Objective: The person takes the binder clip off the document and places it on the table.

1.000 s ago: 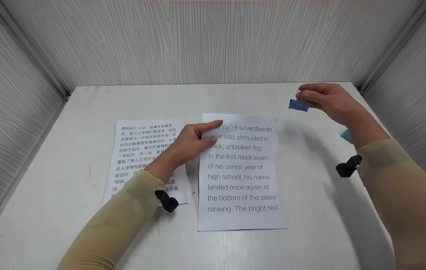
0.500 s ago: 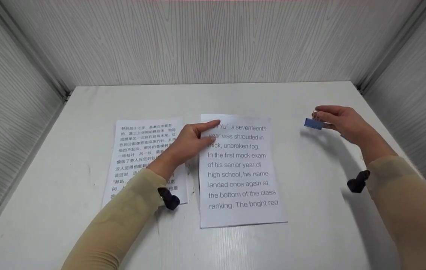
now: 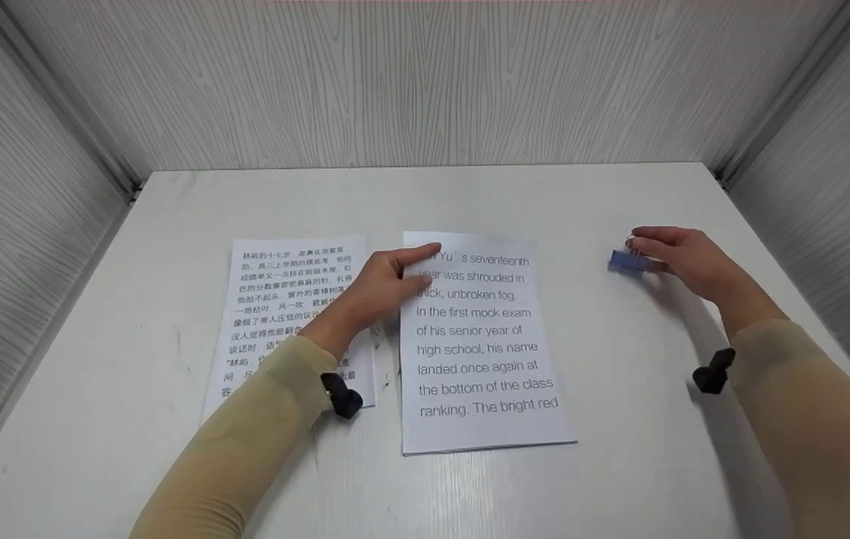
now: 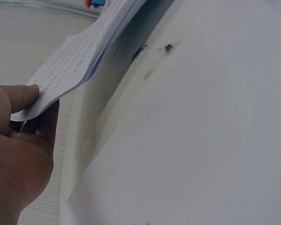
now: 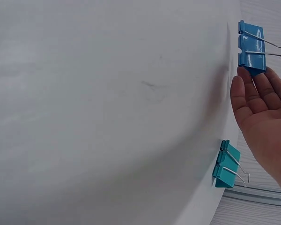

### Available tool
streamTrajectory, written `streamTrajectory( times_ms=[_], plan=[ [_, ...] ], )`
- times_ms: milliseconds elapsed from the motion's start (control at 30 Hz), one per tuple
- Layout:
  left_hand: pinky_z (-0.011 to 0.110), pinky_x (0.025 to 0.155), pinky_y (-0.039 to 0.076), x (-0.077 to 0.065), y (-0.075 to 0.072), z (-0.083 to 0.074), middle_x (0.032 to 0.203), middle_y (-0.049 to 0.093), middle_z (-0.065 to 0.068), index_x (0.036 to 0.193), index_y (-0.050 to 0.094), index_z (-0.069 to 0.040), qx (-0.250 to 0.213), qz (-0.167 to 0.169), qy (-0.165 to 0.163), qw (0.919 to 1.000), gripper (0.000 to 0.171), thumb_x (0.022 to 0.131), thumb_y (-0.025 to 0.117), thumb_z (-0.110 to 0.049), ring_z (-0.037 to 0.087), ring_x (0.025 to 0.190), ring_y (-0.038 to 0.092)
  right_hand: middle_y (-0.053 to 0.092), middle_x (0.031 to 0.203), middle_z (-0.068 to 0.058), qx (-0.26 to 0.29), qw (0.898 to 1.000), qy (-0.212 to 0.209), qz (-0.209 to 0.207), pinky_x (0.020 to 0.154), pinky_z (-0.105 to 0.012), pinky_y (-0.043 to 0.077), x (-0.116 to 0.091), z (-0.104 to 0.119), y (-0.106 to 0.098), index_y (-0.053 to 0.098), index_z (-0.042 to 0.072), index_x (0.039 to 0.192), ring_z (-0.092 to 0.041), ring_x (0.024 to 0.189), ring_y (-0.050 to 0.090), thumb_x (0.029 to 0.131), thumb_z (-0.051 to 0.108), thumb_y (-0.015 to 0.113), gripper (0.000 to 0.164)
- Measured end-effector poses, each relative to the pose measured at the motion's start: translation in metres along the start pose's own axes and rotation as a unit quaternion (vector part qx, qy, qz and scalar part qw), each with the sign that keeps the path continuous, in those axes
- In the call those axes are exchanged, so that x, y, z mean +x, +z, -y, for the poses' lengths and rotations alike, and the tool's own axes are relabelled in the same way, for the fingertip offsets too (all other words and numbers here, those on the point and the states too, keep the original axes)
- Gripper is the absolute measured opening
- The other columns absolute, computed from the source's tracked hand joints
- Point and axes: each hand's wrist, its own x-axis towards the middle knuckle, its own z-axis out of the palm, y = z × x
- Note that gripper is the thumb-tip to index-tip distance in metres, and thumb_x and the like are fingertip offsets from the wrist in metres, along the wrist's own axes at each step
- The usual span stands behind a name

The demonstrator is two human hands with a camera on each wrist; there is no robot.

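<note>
My left hand (image 3: pixel 380 292) pinches a thin stack of English-printed paper (image 3: pixel 481 340) by its upper left edge. In the left wrist view the thumb lies on top of the stack (image 4: pixel 70 70) with fingers beneath, and the edge is lifted off the table. My right hand (image 3: pixel 687 262) holds a blue binder clip (image 3: pixel 626 262) by its wire handles, at the right side of the table. The right wrist view shows this clip (image 5: pixel 253 44) with its handles folded together towards the thumb, its jaw side facing the table.
A teal binder clip (image 5: pixel 227 165) sits on the table below the right hand in the right wrist view; the hand hides it in the head view. Sheets with Chinese print (image 3: pixel 283 292) lie left of the English stack, partly under the left forearm. Panelled walls (image 3: pixel 425 82) enclose the table.
My right hand has carried the blue binder clip to the right and down closer to the table. The left hand keeps its grip, while the stack has shifted slightly.
</note>
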Motion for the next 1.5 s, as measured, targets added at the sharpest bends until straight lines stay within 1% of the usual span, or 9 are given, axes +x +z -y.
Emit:
streamTrajectory(
  times_ms=[467, 633, 733, 833, 933, 1100, 1200, 1367, 1500],
  plan=[
    [0.03, 0.082, 0.061, 0.008, 0.0, 0.008, 0.137, 0.071, 0.001, 0.155, 0.057, -0.023, 0.037, -0.007, -0.011, 0.9992, 0.054, 0.105, 0.063, -0.006, 0.023, 0.099, 0.078, 0.057, 0.15, -0.004, -0.054, 0.998, 0.036, -0.019, 0.108, -0.03, 0.044, -0.001, 0.003, 0.003, 0.051, 0.017, 0.16, -0.01, 0.118, 0.059, 0.103, 0.06, 0.06, 0.072],
    [0.033, 0.098, 0.054, 0.01, 0.001, 0.007, 0.148, 0.064, 0.005, 0.16, 0.05, -0.017, 0.086, -0.007, -0.016, 0.9962, 0.057, 0.105, 0.062, -0.007, 0.022, 0.102, 0.074, 0.052, 0.157, -0.01, -0.045, 0.998, 0.038, -0.03, 0.117, -0.042, 0.04, -0.003, 0.008, 0.005, 0.044, 0.014, 0.163, -0.021, 0.131, 0.054, 0.102, 0.062, 0.061, 0.08],
    [0.035, 0.115, 0.043, 0.009, 0.002, 0.003, 0.157, 0.056, 0.006, 0.163, 0.044, -0.017, 0.153, -0.024, -0.015, 0.9878, 0.062, 0.105, 0.065, -0.013, 0.022, 0.128, 0.064, 0.046, 0.163, -0.016, -0.065, 0.996, 0.025, -0.056, 0.121, -0.054, 0.036, -0.006, 0.014, 0.01, 0.04, 0.009, 0.165, -0.033, 0.147, 0.044, 0.101, 0.064, 0.061, 0.087],
    [0.04, 0.127, 0.028, 0.006, 0.003, -0.006, 0.17, 0.036, 0.01, 0.167, 0.037, -0.017, 0.251, -0.051, -0.013, 0.9666, 0.07, 0.105, 0.068, -0.023, 0.025, 0.155, 0.036, 0.042, 0.165, -0.019, -0.115, 0.988, -0.013, -0.101, 0.12, -0.061, 0.034, -0.012, 0.027, 0.022, 0.039, 0.005, 0.164, -0.043, 0.152, 0.037, 0.1, 0.063, 0.063, 0.089],
    [0.045, 0.129, 0.019, -0.001, 0.002, -0.017, 0.176, 0.016, 0.016, 0.168, 0.032, -0.013, 0.358, -0.078, -0.004, 0.9304, 0.076, 0.105, 0.067, -0.035, 0.032, 0.163, 0.012, 0.043, 0.164, -0.022, -0.166, 0.974, -0.063, -0.14, 0.12, -0.061, 0.033, -0.023, 0.047, 0.04, 0.042, 0.003, 0.162, -0.045, 0.152, 0.035, 0.101, 0.059, 0.066, 0.086],
    [0.052, 0.13, 0.012, -0.018, 0.004, -0.033, 0.174, 0.018, 0.023, 0.168, 0.027, -0.004, 0.493, -0.092, -0.004, 0.8653, 0.086, 0.106, 0.053, -0.058, 0.041, 0.162, 0.013, 0.039, 0.166, -0.023, -0.248, 0.949, -0.125, -0.149, 0.122, -0.063, 0.028, -0.042, 0.076, 0.081, 0.042, 0.003, 0.162, -0.042, 0.156, 0.03, 0.1, 0.056, 0.069, 0.087],
    [0.056, 0.13, 0.005, -0.033, 0.006, -0.036, 0.174, 0.017, 0.023, 0.169, 0.022, -0.004, 0.539, -0.084, -0.018, 0.8381, 0.096, 0.103, 0.045, -0.07, 0.043, 0.162, 0.01, 0.03, 0.171, -0.021, -0.297, 0.935, -0.137, -0.135, 0.122, -0.067, 0.024, -0.053, 0.084, 0.107, 0.036, 0.006, 0.165, -0.042, 0.16, 0.021, 0.098, 0.064, 0.067, 0.094],
    [0.061, 0.128, -0.001, -0.064, 0.008, -0.024, 0.175, 0.005, 0.024, 0.171, 0.015, -0.008, 0.576, -0.072, -0.046, 0.8131, 0.109, 0.096, 0.036, -0.085, 0.045, 0.162, -0.003, 0.01, 0.177, -0.018, -0.374, 0.914, -0.134, -0.079, 0.126, -0.066, 0.014, -0.07, 0.091, 0.15, 0.024, 0.009, 0.17, -0.041, 0.162, 0.005, 0.093, 0.08, 0.057, 0.109],
    [0.063, 0.127, -0.003, -0.09, 0.008, -0.009, 0.175, -0.003, 0.024, 0.171, 0.011, -0.009, 0.58, -0.066, -0.064, 0.809, 0.114, 0.093, 0.035, -0.089, 0.045, 0.161, -0.011, -0.001, 0.177, -0.017, -0.422, 0.897, -0.126, -0.032, 0.126, -0.066, 0.009, -0.08, 0.093, 0.176, 0.015, 0.012, 0.171, -0.04, 0.162, -0.003, 0.091, 0.086, 0.051, 0.116]
  ],
)
